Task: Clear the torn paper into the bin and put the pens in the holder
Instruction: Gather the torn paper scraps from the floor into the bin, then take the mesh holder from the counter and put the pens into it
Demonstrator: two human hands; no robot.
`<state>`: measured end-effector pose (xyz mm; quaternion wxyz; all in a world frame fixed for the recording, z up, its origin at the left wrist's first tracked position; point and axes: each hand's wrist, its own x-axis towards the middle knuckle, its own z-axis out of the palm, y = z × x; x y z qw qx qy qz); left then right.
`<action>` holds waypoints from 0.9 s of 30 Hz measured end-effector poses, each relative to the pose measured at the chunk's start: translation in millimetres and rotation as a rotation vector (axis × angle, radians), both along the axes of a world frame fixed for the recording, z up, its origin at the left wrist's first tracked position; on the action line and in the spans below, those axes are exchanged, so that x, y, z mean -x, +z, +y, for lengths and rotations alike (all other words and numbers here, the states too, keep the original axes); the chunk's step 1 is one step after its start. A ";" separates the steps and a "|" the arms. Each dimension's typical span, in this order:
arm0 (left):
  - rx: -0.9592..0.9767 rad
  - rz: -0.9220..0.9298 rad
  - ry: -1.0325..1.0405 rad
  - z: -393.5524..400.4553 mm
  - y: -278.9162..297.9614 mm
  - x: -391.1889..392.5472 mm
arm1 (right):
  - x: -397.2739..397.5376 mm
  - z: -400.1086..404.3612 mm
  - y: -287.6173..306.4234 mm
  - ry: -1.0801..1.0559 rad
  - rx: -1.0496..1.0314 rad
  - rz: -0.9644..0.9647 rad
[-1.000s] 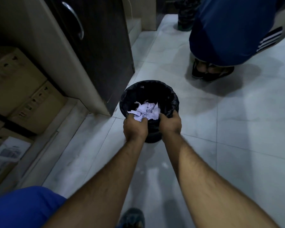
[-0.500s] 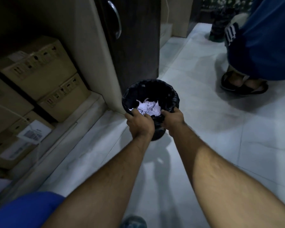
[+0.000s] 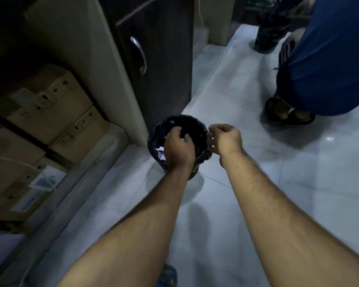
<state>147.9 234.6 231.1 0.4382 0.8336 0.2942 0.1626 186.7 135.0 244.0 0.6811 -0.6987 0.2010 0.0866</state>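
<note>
A small round black bin (image 3: 187, 123) lined with a dark bag stands on the tiled floor beside the cabinet corner. My left hand (image 3: 179, 147) hovers over its mouth, fingers curled downward, and hides most of the inside. White scraps of torn paper (image 3: 160, 152) show inside the bin just left of that hand. Whether any scrap is still in its fingers is hidden. My right hand (image 3: 226, 139) is at the bin's right rim, fingers curled loosely with nothing visible in them. No pens or holder are in view.
A dark cabinet door (image 3: 153, 65) with a metal handle rises just behind the bin. Stacked cardboard boxes (image 3: 44, 112) fill the shelf space at left. Another person's sandalled foot (image 3: 288, 112) and blue garment stand on the floor at right.
The bundle of torn paper held between both hands has dropped into the bin. My hands have parted; the left turned over the opening, the right shifted to the right rim.
</note>
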 end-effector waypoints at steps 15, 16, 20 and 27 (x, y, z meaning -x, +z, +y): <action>-0.093 -0.161 -0.169 50.0 397.4 85.3 | 69.8 50.6 389.6 0.124 -0.045 -0.178; -0.102 -0.157 -0.181 52.5 410.0 93.1 | 73.6 54.3 401.9 0.134 -0.052 -0.196; -0.146 -0.151 -0.169 84.2 497.7 142.8 | 108.0 92.1 495.3 0.265 -0.105 -0.185; -0.134 -0.159 -0.046 169.3 566.7 182.4 | 156.5 183.3 553.8 0.409 -0.043 -0.190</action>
